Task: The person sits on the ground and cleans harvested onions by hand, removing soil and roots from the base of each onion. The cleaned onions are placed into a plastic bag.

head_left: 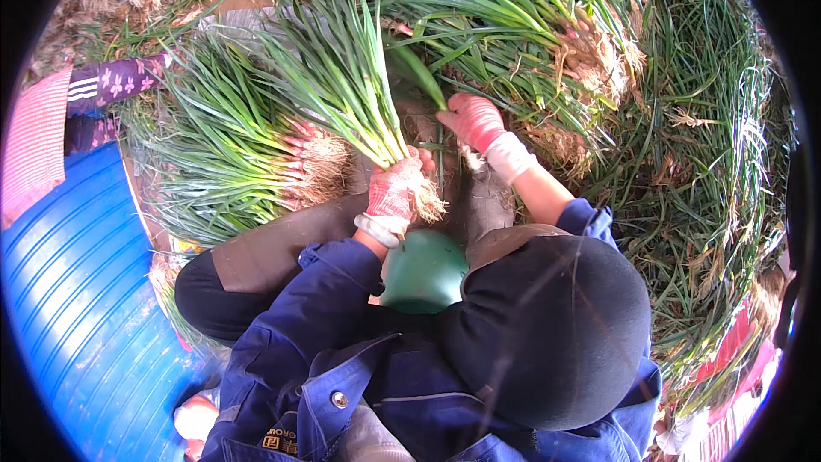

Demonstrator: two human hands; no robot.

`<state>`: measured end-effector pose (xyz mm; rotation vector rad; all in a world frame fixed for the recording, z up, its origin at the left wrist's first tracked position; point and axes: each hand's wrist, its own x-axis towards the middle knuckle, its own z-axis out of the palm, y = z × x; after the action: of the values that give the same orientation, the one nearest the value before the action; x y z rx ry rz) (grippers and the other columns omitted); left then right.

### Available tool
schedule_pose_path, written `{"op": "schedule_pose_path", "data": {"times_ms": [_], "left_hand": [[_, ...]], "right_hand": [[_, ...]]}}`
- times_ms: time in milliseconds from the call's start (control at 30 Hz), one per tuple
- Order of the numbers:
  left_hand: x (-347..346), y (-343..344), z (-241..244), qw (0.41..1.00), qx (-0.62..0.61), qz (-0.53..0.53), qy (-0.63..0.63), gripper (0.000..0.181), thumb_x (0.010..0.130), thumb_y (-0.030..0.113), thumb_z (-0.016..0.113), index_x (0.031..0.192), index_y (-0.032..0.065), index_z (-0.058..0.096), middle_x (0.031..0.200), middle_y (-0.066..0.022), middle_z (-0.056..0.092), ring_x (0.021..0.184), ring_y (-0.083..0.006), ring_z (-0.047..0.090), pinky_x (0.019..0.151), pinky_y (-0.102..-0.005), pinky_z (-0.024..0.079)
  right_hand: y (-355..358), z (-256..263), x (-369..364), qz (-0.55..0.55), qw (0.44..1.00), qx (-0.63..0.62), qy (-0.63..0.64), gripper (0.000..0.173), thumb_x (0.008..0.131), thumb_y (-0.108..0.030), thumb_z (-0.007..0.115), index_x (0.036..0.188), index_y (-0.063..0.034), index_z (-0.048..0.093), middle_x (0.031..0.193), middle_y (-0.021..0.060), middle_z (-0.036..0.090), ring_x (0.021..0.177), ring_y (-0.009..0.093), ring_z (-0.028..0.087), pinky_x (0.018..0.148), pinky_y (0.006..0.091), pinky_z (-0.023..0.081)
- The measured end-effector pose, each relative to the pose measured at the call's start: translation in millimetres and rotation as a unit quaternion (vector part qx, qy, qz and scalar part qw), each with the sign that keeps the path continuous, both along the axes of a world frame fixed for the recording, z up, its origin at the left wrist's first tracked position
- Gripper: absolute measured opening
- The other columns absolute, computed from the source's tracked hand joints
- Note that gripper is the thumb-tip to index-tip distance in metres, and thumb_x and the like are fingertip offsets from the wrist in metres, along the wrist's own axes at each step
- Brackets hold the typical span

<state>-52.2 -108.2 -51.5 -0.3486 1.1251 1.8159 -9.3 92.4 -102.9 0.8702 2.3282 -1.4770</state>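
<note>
My left hand (392,189), in a red-and-white knit glove, grips a bunch of green garlic-like plants (362,99) near the base. Their leaves fan up and to the left, and pale roots stick out below the fist. To the right, my gloved right hand (476,120) is above my boot (490,196), its fingers bent. A blurred green leaf (417,74) reaches its fingertips; whether they pinch it is unclear. Left of my left hand lies a pile of similar plants (256,154) with reddish stems, roots toward me.
Another rooted bundle (545,25) lies at the upper right, beside a broad heap of loose leaves (693,141). A green plastic object (426,269) sits between my legs. At left are a ribbed blue surface (77,282) and another person's patterned sleeve (122,85).
</note>
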Motion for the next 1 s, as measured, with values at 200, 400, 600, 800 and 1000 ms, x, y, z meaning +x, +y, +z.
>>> {"op": "schedule_pose_path", "data": {"times_ms": [200, 400, 600, 800, 1000], "left_hand": [[3, 20, 34, 0.996, -0.045, -0.08, -0.002, 0.015, 0.088, 0.009, 0.061, 0.1, 0.0024, 0.059, 0.079, -0.0031, 0.059, 0.068, -0.0154, 0.059, 0.06, -0.0286, 0.05], [8, 4, 6, 0.994, -0.083, -0.065, -0.021, 0.032, 0.081, 0.0, 0.055, 0.112, 0.0023, 0.056, 0.085, -0.0093, 0.063, 0.068, -0.0218, 0.065, 0.057, -0.0341, 0.056], [-1, 43, 114, 0.994, 0.084, -0.059, -0.047, 0.02, 0.086, 0.009, 0.058, 0.106, 0.0101, 0.055, 0.093, -0.0104, 0.059, 0.078, -0.0229, 0.059, 0.065, -0.0357, 0.053], [-31, 95, 170, 0.958, 0.271, -0.061, 0.071, 0.022, 0.089, 0.015, 0.059, 0.11, 0.0167, 0.059, 0.115, -0.0122, 0.059, 0.105, -0.0342, 0.058, 0.087, -0.0498, 0.051], [-45, 147, 129, 0.969, 0.208, -0.123, 0.058, 0.018, 0.087, 0.011, 0.063, 0.104, 0.0149, 0.06, 0.116, -0.0136, 0.06, 0.097, -0.0316, 0.064, 0.065, -0.0381, 0.059]], "right_hand": [[-48, 59, 18, -0.239, 0.903, -0.34, 0.113, 0.015, 0.084, -0.015, 0.067, 0.087, -0.0002, 0.065, 0.069, 0.0072, 0.065, 0.061, 0.013, 0.06, 0.056, 0.0317, 0.049], [-47, 72, 18, 0.201, 0.944, 0.242, 0.103, 0.014, 0.076, -0.023, 0.06, 0.07, -0.01, 0.059, 0.059, 0.0117, 0.06, 0.056, 0.031, 0.063, 0.046, 0.0433, 0.047], [5, 58, 43, -0.265, 0.932, 0.168, 0.179, 0.027, 0.083, -0.025, 0.066, 0.069, -0.0069, 0.054, 0.059, 0.0182, 0.054, 0.056, 0.04, 0.056, 0.048, 0.0451, 0.043], [9, 22, 148, 0.286, 0.88, 0.141, -0.351, 0.021, 0.077, -0.026, 0.067, 0.095, -0.0163, 0.073, 0.09, 0.0029, 0.072, 0.085, 0.025, 0.069, 0.064, 0.0418, 0.056], [59, 104, 147, 0.251, 0.924, 0.254, -0.136, 0.026, 0.084, -0.03, 0.059, 0.102, -0.0139, 0.069, 0.086, 0.0097, 0.068, 0.074, 0.028, 0.067, 0.064, 0.0406, 0.053]]}}
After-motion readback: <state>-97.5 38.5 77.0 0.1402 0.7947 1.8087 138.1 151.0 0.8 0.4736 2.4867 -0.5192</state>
